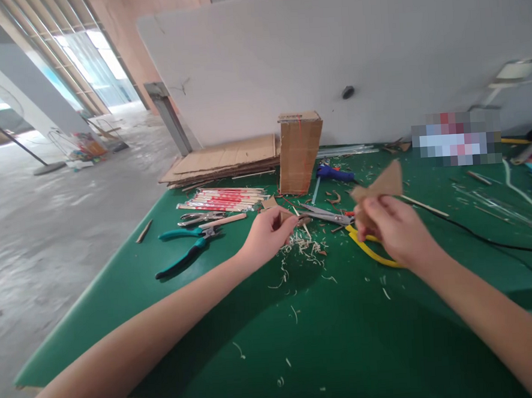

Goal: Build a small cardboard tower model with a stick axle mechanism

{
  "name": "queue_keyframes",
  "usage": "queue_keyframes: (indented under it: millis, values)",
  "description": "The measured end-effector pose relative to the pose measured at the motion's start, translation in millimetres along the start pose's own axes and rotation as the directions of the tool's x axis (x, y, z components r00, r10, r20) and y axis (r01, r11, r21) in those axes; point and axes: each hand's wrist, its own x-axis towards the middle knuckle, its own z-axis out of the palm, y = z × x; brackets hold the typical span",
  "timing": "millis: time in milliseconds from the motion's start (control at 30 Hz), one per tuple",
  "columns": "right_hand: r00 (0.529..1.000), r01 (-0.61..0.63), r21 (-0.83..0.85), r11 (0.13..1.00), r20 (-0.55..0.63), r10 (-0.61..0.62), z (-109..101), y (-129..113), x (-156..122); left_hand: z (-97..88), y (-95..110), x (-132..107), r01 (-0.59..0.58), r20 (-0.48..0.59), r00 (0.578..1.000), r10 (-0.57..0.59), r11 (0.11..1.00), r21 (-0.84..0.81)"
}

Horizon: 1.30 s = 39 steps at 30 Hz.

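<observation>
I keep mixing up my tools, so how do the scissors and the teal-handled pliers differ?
The scissors have yellow handles; the pliers have teal ones. The scissors have long blades; the pliers, a short head. The right hand partly hides the scissors; the pliers lie uncovered. Both have metal working ends.

Bright daylight enters through washed-out windows far beyond and left of the left hand, glaring off the floor. Soft shadows darken the surface nearer than both hands. The right hand's cardboard piece is blurred; farther right, a patch is pixelated. Outer edges look stretched.
</observation>
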Motion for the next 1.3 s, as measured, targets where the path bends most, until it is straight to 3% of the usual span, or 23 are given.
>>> queue_keyframes:
  millis: [100,200,267,367,467,533,633,700,800,900,1033,1200,1300]
  values:
    - [0.961,0.103,-0.453,0.886,0.274,0.028,8.2,-3.6,-8.4,0.9,4.5,9.2,-0.060,-0.032,0.998,0.057,0.993,-0.102]
    - [0.894,0.317,-0.668,0.673,0.447,0.023,11.6,-6.1,-11.2,-2.9,8.4,14.0,-0.077,-0.071,0.995,0.065,0.978,-0.192]
    - [0.902,0.365,-0.789,0.495,0.431,0.022,7.1,-7.7,-8.8,-7.9,7.2,15.6,-0.061,-0.079,0.996,0.042,0.968,-0.243]
    - [0.950,0.313,-0.918,0.243,0.305,-0.072,-0.5,-12.4,-3.8,-13.8,2.7,17.4,-0.016,-0.068,0.998,-0.006,0.949,-0.315]
    - [0.936,0.331,-0.923,0.198,0.294,-0.196,2.4,-19.7,-1.0,-14.5,0.6,18.3,0.016,-0.048,0.998,-0.034,0.942,-0.335]
    - [0.890,0.436,-0.877,0.202,0.385,-0.245,11.4,-23.5,0.4,-13.2,1.1,18.1,0.032,-0.044,0.998,-0.048,0.948,-0.318]
    - [0.806,0.568,-0.815,0.111,0.525,-0.273,31.1,-23.7,3.9,-11.5,1.5,17.9,0.051,-0.055,0.996,-0.068,0.961,-0.272]
    - [0.791,0.573,-0.819,0.036,0.541,-0.288,44.6,-19.6,7.4,-11.6,-0.1,18.7,0.044,-0.079,0.995,-0.065,0.970,-0.238]
    - [0.803,0.523,-0.852,-0.021,0.501,-0.322,60.3,-9.4,13.3,-14.1,-6.6,22.2,0.006,-0.156,0.987,-0.027,0.991,-0.134]
    - [0.821,0.482,-0.876,0.028,0.440,-0.363,67.9,2.0,17.5,-18.4,-16.1,27.2,-0.008,-0.225,0.974,0.001,0.999,-0.031]
    - [0.847,0.476,-0.843,0.252,0.361,-0.390,69.1,11.0,16.9,-21.7,-26.6,31.9,0.078,-0.247,0.964,-0.097,0.993,-0.086]
    - [0.856,0.485,-0.718,0.499,0.272,-0.441,69.9,8.0,10.8,-17.1,-27.9,30.3,0.110,-0.157,0.977,-0.147,0.969,-0.222]
    - [0.862,0.480,-0.670,0.566,0.241,-0.446,70.9,5.8,9.3,-13.3,-25.9,27.9,0.082,-0.112,0.987,-0.114,0.964,-0.255]
